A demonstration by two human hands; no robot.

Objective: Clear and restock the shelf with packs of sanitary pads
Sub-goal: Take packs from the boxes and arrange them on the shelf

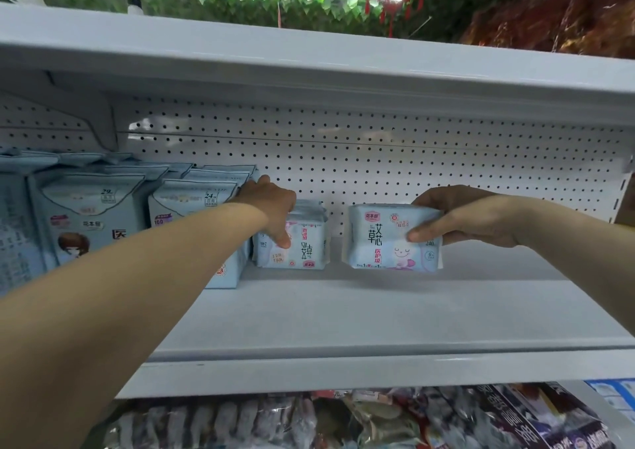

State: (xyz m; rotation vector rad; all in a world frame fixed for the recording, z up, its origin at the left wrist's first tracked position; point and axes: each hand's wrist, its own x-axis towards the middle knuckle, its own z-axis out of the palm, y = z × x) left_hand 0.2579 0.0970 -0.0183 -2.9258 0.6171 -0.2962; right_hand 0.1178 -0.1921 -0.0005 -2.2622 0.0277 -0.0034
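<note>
Placing a pack beside the row

Head view: the step in hand looks like restocking. The right hand [460, 218] grips one pack [391, 239] upright, thumb on its front and fingers curled behind. The pack sits low over the shelf [343, 311]; I cannot tell whether it touches. The left hand [271, 204] holds a short row [299, 246] of matching packs, fingers over the top and thumb pressed on the front one. These stand upside down, against the tall packs [192, 208] filling the shelf's left end.

A gap separates pack and row. The next move probably calls for sliding the pack left until it meets the row, while the left hand steadies the row.

The shelf's right part is bare before the pegboard [378, 160]. The lower shelf [343, 421] holds other wrapped goods, too blurred to name.
</note>
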